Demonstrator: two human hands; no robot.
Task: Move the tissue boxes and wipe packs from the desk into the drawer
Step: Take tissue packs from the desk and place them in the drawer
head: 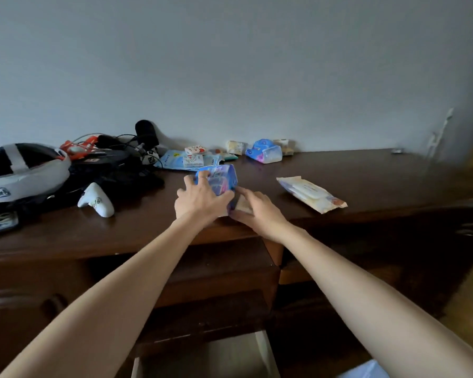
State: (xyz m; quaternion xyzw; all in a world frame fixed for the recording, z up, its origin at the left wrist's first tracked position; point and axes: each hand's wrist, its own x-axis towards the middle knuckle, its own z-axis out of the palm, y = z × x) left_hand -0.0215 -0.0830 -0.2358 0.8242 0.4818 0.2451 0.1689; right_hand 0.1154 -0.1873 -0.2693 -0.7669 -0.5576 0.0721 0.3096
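Both hands at front edge of desk, working on 1 blue tissue pack. Left hand clamped on pack, fingers curled over top, thumb pressed along near side. Right hand fingers curled round something pale at pack's near right corner; whether a 2nd small pack or part of the blue one, cannot tell. Pack resting at near edge, long axis running away from viewer toward wall, slightly tilted right, far end raised a little. Drawer pulled open directly below, pale inside. Best handling, probably: squeeze soft pack at mid-length, lift clear of desk edge before drawing back, lower flat into drawer with long axis along drawer depth. Risk: soft wrapper slipping from grip. Flat white wipe pack lying well apart to right, long axis diagonal. More small packs near wall. Headset, white controller and cables on left
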